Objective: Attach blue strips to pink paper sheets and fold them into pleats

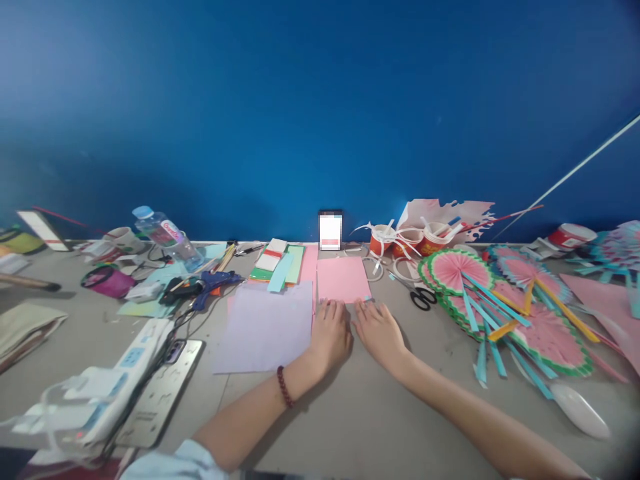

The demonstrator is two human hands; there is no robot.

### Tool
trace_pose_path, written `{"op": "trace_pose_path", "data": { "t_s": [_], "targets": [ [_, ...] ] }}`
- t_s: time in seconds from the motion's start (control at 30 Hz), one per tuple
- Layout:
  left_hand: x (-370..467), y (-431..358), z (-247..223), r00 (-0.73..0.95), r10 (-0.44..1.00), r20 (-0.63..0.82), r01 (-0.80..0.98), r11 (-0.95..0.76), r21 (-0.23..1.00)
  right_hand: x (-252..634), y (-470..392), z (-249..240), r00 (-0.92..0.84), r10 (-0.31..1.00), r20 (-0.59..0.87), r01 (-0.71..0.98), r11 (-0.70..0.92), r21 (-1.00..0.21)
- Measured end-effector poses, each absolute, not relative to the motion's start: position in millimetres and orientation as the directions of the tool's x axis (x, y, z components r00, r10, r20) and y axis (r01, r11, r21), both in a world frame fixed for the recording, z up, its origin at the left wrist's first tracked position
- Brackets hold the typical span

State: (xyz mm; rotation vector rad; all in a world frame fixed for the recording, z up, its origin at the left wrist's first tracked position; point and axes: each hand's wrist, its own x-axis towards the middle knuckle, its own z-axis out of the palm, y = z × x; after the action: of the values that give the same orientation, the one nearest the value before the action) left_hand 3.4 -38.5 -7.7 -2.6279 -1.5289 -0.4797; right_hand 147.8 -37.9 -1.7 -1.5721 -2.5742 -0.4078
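A pink sheet of paper (343, 277) lies flat on the grey table in front of me. My left hand (331, 333) is at the left part of its near edge, fingers bent close together over the paper. Beside it, my right hand (379, 333) holds the right part of the same edge, its thumb turned inward. The fingertips hide most of that edge, and a small light-blue patch shows by the right fingers. A lavender sheet (270, 327) lies just left of my left hand, partly over other pink paper.
Watermelon-patterned paper fans (460, 270) and black-handled scissors (423, 298) lie right. Red cups (381, 240) stand behind. Left are a blue glue gun (213, 287), a bottle (167, 233), a power strip (133, 373) and a phone (163, 393). A small screen (330, 231) stands against the blue wall.
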Motion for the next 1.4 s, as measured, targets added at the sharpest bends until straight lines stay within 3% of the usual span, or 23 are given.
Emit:
{"op": "trace_pose_path", "data": {
  "t_s": [0.2, 0.53, 0.87, 1.1, 1.4],
  "targets": [
    [2.2, -38.5, -8.8, 0.462, 0.83, 0.313, 0.858, -0.507, 0.078, 152.2, -36.1, -11.5, -0.51, 0.817, 0.268, 0.859, 0.467, 0.212],
    [3.2, -37.6, -9.5, 0.459, 0.834, 0.305, 0.865, -0.498, 0.058, 155.9, -33.5, -18.8, -0.455, 0.852, 0.259, 0.888, 0.455, 0.063],
    [2.4, -37.6, -9.5, 0.452, 0.839, 0.304, 0.864, -0.497, 0.085, 158.5, -31.6, -13.5, -0.453, 0.861, 0.23, 0.887, 0.461, 0.023],
    [2.6, -38.0, -10.5, 0.467, 0.832, 0.299, 0.867, -0.498, 0.03, 166.6, -28.5, -9.7, -0.462, 0.862, 0.21, 0.875, 0.482, -0.052],
    [1.4, -35.8, -14.0, 0.497, 0.823, 0.275, 0.86, -0.509, -0.032, 169.3, -31.2, -19.4, -0.465, 0.849, 0.251, 0.872, 0.489, -0.035]
  ]
}}
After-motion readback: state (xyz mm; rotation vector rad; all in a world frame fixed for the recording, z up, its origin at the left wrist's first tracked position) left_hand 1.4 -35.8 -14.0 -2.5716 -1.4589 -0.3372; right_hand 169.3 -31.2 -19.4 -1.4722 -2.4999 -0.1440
